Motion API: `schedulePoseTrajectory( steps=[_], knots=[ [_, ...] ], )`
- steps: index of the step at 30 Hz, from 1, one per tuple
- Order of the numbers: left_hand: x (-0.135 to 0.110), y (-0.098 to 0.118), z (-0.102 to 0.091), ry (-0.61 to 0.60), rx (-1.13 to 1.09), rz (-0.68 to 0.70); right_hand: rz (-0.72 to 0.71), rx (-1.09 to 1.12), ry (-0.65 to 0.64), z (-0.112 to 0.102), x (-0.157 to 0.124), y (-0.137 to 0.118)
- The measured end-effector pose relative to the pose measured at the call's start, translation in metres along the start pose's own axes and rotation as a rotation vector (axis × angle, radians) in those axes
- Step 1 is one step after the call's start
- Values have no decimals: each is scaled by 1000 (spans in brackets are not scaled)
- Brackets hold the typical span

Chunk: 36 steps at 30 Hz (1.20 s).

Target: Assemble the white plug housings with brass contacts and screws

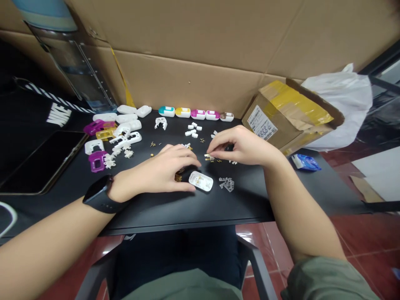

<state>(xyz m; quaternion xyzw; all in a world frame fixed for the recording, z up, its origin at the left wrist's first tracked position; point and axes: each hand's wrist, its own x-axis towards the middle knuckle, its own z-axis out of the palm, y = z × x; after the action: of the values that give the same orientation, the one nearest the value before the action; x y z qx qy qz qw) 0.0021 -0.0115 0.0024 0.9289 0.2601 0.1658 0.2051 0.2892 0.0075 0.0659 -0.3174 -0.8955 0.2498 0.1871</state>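
My left hand [159,173] curves over a small dark part with brass bits [179,176] on the black table [187,212], and the fingers hide most of it. Just right of those fingers lies an open white plastic housing [200,181] with small metal pieces inside. My right hand [240,146] pinches down on a small brass piece [208,157]. Loose brass pins [153,144] and white clips [192,130] are scattered ahead of my hands, and a pile of clear-grey parts [227,183] sits to the right of the housing.
Along the back stands a row of white shells with coloured inserts [187,112]. Magenta and white casings [109,137] are heaped at left, beside a dark tablet [40,162]. A cardboard box [284,118], white plastic bag [340,104] and blue packet [305,162] sit at right.
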Motion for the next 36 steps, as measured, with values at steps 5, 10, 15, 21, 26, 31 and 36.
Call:
schedulePoseTrajectory(
  steps=[5,10,15,21,26,31,36],
  knots=[
    [3,-7,-3,322,-225,-173,9,134,382,24,10,2],
    [8,-11,-3,435,-364,-222,-81,203,435,49,19,0],
    [10,-15,-3,479,-431,-240,-63,137,485,55,23,7],
    [7,-27,-17,637,-292,-348,116,-314,349,55,30,49],
    [4,-30,-23,654,-190,-379,157,-454,141,62,37,62],
    [4,-26,-21,619,-185,-373,111,-440,134,66,42,53],
    [4,-23,-19,613,-179,-347,137,-271,243,66,43,48]
  ],
)
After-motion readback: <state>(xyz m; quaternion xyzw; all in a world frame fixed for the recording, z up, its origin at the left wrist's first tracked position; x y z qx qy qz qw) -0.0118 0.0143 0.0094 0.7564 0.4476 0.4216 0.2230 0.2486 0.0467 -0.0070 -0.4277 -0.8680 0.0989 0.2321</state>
